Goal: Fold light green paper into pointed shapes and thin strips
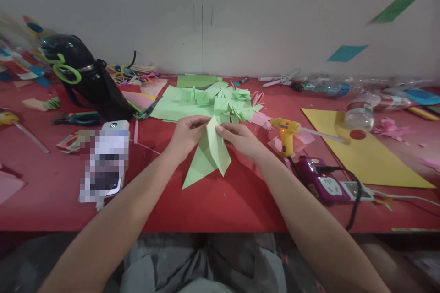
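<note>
A light green sheet of paper (206, 158), partly folded, hangs from both my hands over the red table, with two pointed flaps reaching down toward me. My left hand (188, 133) pinches its upper left edge between thumb and fingers. On the other side, my right hand (239, 136) grips the top right edge, its thumb lying against the paper. Just behind my hands lies a heap of green folded paper pieces (222, 98) on top of flat green sheets (165, 103).
A yellow glue gun (287, 135) stands right of my hands, near a purple power socket (321, 181) with cables. Yellow paper (371, 155) and a plastic bottle (359, 116) lie farther right. At left are a phone (106, 160) and a black case (92, 78).
</note>
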`<state>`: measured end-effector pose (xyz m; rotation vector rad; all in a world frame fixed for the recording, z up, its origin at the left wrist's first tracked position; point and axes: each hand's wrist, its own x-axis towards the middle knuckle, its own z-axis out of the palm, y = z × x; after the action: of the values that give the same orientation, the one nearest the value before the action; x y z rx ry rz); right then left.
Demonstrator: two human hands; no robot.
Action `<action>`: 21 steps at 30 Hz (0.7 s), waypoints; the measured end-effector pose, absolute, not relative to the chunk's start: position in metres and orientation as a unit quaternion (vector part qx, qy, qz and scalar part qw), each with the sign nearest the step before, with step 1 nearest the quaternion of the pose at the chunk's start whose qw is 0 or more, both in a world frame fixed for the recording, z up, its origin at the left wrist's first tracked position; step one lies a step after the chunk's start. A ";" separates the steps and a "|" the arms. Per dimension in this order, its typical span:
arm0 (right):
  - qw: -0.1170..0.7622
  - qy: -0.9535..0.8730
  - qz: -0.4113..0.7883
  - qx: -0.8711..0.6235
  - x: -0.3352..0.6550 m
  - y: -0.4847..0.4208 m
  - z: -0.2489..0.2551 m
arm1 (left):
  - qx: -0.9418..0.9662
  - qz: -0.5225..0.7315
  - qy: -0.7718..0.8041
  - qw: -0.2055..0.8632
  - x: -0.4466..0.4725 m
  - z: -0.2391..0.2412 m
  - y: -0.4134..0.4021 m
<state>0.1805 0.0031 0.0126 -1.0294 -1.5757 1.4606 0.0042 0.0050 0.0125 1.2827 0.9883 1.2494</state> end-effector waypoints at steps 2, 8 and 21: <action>0.382 -0.621 0.551 -0.406 0.178 0.000 0.015 | 0.521 0.530 0.395 0.540 0.004 0.012 0.006; 0.373 -0.635 0.525 -0.427 0.179 -0.003 0.021 | 0.494 0.461 0.368 0.639 -0.003 0.021 0.005; 0.421 -0.517 0.592 -0.452 0.196 0.010 0.016 | 0.463 0.569 0.500 0.461 -0.023 0.020 0.022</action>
<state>0.1958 0.0098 0.0161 -1.1334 -1.2961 1.4820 -0.0230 0.0217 0.0199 1.1389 1.2291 1.3996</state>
